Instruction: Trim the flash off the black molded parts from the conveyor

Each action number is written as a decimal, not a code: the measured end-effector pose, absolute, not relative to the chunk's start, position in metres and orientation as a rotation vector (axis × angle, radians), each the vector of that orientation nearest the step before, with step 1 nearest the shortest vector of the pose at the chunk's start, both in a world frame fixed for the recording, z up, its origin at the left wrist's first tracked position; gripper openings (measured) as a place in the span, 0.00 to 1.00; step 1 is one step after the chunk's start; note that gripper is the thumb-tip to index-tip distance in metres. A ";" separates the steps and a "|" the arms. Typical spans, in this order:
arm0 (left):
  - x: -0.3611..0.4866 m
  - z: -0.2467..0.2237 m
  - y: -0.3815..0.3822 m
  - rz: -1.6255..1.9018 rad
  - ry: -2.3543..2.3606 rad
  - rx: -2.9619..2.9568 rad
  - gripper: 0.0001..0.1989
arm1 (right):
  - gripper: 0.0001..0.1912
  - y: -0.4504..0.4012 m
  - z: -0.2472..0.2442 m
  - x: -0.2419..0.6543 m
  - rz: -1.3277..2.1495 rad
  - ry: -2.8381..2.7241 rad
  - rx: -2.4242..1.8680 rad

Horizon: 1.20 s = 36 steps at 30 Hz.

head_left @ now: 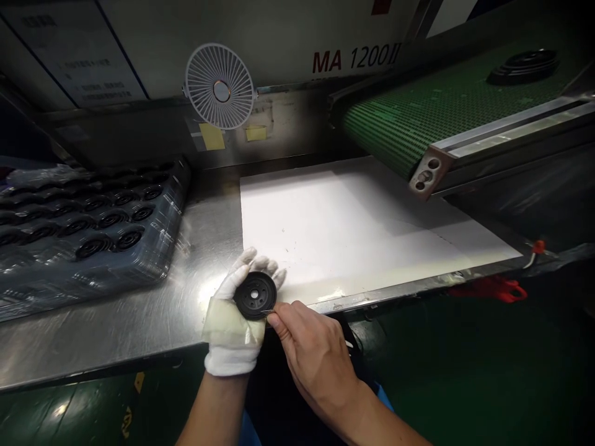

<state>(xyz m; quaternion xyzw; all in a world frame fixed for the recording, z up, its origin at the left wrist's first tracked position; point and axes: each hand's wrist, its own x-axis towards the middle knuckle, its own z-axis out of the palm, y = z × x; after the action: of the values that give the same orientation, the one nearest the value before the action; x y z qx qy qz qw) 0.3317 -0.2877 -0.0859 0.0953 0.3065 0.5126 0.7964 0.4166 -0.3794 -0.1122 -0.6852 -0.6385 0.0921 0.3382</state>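
Observation:
My left hand [237,310], in a white glove with a yellowish patch over the palm, is wrapped round a round black part [255,295] with a small bright centre. The part's flat, ringed face is turned up toward the camera. My right hand [309,344] is ungloved and pinches a thin metal tool [268,311], whose tip is at the lower right rim of the part. Most of the tool is hidden by the fingers. Both hands are over the front edge of a metal table [186,310].
Stacked clear trays [160,248] with black round parts stand at the left. A white sheet [334,229] lies on the table. A green conveyor [400,130] carries black parts [523,67] at the upper right. Behind is a white fan [221,87]. Something red [493,289] hangs below the edge.

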 end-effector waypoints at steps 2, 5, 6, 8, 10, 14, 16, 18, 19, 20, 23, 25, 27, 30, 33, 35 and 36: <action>0.328 -0.086 -0.289 0.995 0.652 0.250 0.17 | 0.16 -0.380 -0.113 0.423 0.245 -1.647 -1.802; 0.328 -0.087 -0.290 1.023 0.672 0.232 0.15 | 0.15 -0.380 -0.114 0.426 0.242 -1.622 -1.851; 0.330 -0.087 -0.289 1.058 0.677 0.219 0.12 | 0.15 -0.380 -0.115 0.425 0.242 -1.620 -1.856; 0.335 -0.088 -0.289 1.114 0.691 0.189 0.08 | 0.16 -0.381 -0.116 0.419 0.250 -1.625 -1.847; 0.339 -0.088 -0.288 1.171 0.715 0.163 0.05 | 0.16 -0.382 -0.116 0.412 0.262 -1.636 -1.825; 0.338 -0.087 -0.290 1.241 0.715 0.182 0.08 | 0.15 -0.381 -0.115 0.407 0.260 -1.652 -1.786; 0.334 -0.087 -0.291 1.126 0.679 0.235 0.12 | 0.15 -0.381 -0.114 0.411 0.255 -1.652 -1.767; 0.329 -0.087 -0.292 1.013 0.660 0.275 0.16 | 0.16 -0.381 -0.114 0.418 0.258 -1.637 -1.773; 0.328 -0.087 -0.293 0.990 0.662 0.281 0.17 | 0.15 -0.381 -0.114 0.421 0.258 -1.624 -1.789; 0.328 -0.087 -0.293 0.998 0.666 0.277 0.16 | 0.15 -0.382 -0.114 0.423 0.254 -1.612 -1.808; 0.333 -0.086 -0.292 1.078 0.666 0.217 0.09 | 0.15 -0.383 -0.115 0.424 0.227 -1.597 -1.849; 0.338 -0.086 -0.291 1.121 0.666 0.164 0.05 | 0.16 -0.383 -0.115 0.419 0.218 -1.605 -1.845; 0.342 -0.086 -0.290 1.165 0.679 0.130 0.04 | 0.15 -0.382 -0.115 0.412 0.223 -1.620 -1.822; 0.340 -0.087 -0.291 1.217 0.677 0.141 0.06 | 0.15 -0.382 -0.113 0.407 0.239 -1.635 -1.789; 0.332 -0.086 -0.292 1.056 0.636 0.225 0.13 | 0.16 -0.382 -0.113 0.412 0.232 -1.623 -1.778; 0.328 -0.086 -0.292 0.951 0.617 0.266 0.17 | 0.16 -0.382 -0.113 0.418 0.211 -1.608 -1.784; 0.327 -0.086 -0.292 0.941 0.621 0.266 0.18 | 0.15 -0.382 -0.113 0.421 0.200 -1.599 -1.793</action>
<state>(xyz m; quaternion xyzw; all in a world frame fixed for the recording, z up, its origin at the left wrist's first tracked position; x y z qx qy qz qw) 0.3274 -0.2920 -0.0862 0.1255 0.2933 0.4446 0.8370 0.4210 -0.3825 -0.1131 -0.6946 -0.6195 0.0774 0.3574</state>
